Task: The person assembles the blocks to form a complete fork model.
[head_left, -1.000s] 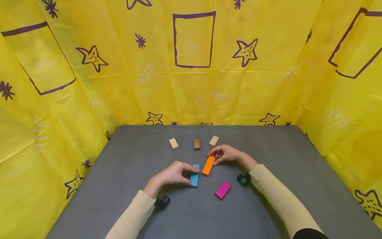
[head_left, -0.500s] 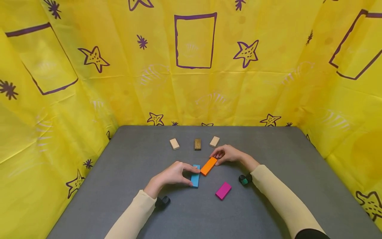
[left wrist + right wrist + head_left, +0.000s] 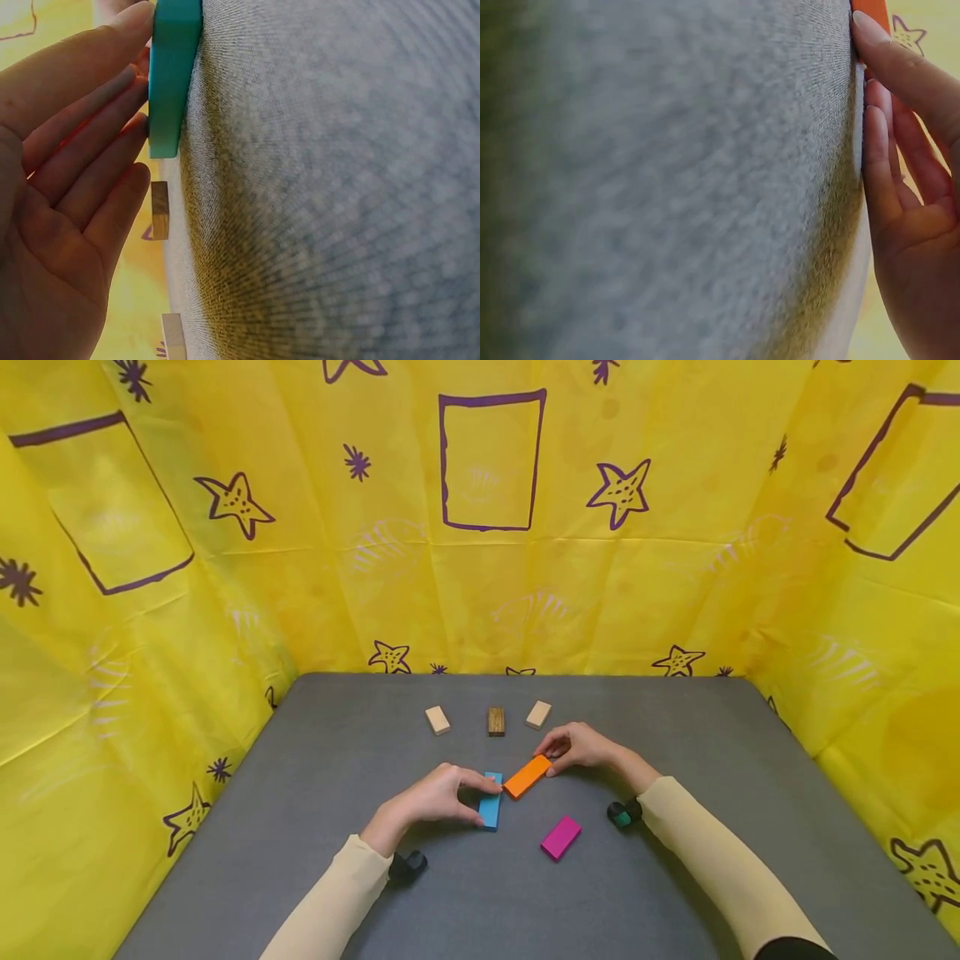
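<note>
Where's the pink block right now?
In the head view, the pink block lies on the gray table, right of the blue block and lower in the picture than the orange block.

2 long sleeves, pale cream, plain fabric: left sleeve [image 3: 324, 897] and right sleeve [image 3: 716, 852], both narrowing toward wrists. Left cuff [image 3: 372, 850] slightly uneven at edge, lightly creased. Left hand [image 3: 431, 795] and right hand [image 3: 583, 747] bare. 2 small black devices, 1 at each wrist: left device [image 3: 409, 866] with rounded end; right device [image 3: 632, 811] rounded, bearing 1 green patch [image 3: 623, 818]. 1 black piece [image 3: 795, 950] with curved edge on right sleeve, partly cut off at bottom of head view.
</note>
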A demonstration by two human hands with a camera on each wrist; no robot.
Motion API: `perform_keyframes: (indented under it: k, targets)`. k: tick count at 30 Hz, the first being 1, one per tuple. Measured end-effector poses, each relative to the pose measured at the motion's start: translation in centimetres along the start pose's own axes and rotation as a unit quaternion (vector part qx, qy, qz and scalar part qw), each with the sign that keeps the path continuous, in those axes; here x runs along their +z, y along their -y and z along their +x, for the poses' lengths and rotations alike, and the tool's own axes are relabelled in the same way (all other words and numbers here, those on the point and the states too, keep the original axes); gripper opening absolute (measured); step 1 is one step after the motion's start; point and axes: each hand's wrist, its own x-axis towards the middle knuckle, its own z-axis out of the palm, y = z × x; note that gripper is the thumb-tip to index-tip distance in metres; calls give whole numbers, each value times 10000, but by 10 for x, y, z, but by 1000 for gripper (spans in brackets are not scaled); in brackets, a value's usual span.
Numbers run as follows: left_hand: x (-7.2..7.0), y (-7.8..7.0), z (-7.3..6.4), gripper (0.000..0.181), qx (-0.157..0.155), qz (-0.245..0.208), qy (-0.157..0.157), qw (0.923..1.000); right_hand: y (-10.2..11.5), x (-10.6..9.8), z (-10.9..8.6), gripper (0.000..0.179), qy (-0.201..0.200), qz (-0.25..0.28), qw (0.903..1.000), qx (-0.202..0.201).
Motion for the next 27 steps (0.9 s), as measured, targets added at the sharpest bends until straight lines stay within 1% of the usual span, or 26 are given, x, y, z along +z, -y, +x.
perform_keyframes:
  k: [6,9,16,22,27]
  targets:
    - [0,0,0,52,-24,31,-4,10000,0,0,-8,33,-181,91,9993,314]
    - [0,0,0,52,-60,53,-5,10000,-2,-1,-12,33,-269,140,9988,389]
    - [0,-1,0,53,-91,13,-11,10000,-5,-1,-18,34,-386,152,9985,347]
    - [0,-1,0,52,-110,24,-5,9999,-5,-1,-21,33,-427,184,9982,370]
    - [0,0,1,52,-106,-61,-1,9999,-4,0,-25,31,-510,207,9979,332]
